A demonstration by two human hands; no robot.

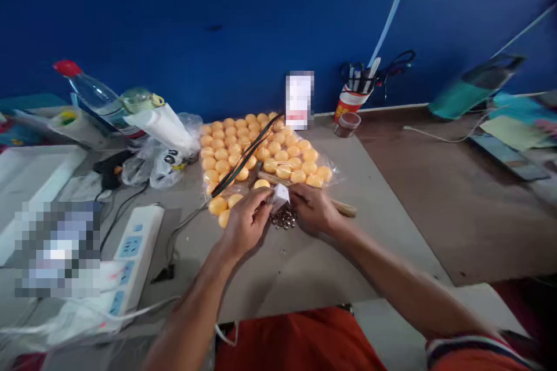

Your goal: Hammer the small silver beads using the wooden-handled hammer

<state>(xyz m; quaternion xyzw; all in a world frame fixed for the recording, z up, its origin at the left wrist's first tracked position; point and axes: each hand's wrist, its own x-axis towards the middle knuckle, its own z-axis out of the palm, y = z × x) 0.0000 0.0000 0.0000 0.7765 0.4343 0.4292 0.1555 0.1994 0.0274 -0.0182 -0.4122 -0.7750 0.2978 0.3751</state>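
Note:
A small white piece (281, 197) with a clear part is pinched in the fingers of my left hand (247, 219). My right hand (314, 208) is closed at the piece's right side, its fingertips partly hidden. Just below the piece lies a small pile of shiny metal bits (285, 219) on the grey table mat (278, 278). Beyond my hands, many yellow-orange balls (235, 142) lie under clear plastic, with a few loose ones (217, 205) beside my left hand. A wooden stick (343, 208) lies behind my right hand.
On the left are a white power strip (138, 243), cables, a white tray (39, 168), a plastic bottle (98, 95) and crumpled bags (159, 165). A dark strap (246, 159) crosses the balls. A red cup of tools (350, 99) and small round tub (347, 124) stand at the back right.

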